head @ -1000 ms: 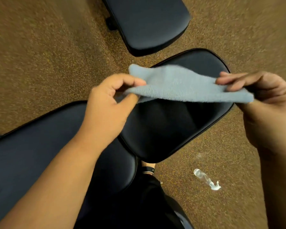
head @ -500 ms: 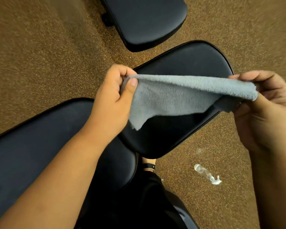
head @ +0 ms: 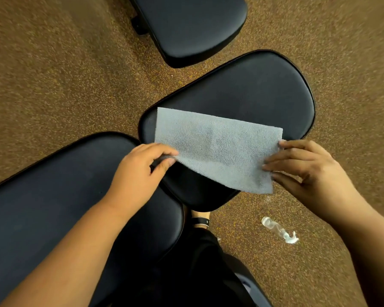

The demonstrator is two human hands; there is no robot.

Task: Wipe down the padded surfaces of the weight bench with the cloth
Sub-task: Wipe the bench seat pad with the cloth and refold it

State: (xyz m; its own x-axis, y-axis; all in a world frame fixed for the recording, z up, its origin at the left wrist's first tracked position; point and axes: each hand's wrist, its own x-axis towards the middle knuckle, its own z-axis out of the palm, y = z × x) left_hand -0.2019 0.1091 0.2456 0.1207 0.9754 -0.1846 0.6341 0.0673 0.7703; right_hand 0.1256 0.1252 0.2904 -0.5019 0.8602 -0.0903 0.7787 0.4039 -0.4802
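two hands out over the weight bench, one cloth between them. left hand [head: 142, 167] pinching the near left corner of the grey cloth [head: 217, 149], thumb under, fingers over. right hand [head: 306, 171] pinching the right edge, fingertips laid flat on top. cloth spread as a folded rectangle over the near part of the black seat pad [head: 248, 91], far edge seemingly resting on the padding, near corner hanging free past the pad's rim. longer back pad [head: 42, 196] at lower left, just beside the seat pad. another black pad [head: 191, 25] farther off on the speckled brown floor [head: 53, 63]. clear spray bottle [head: 279, 230] lying on the floor at right.
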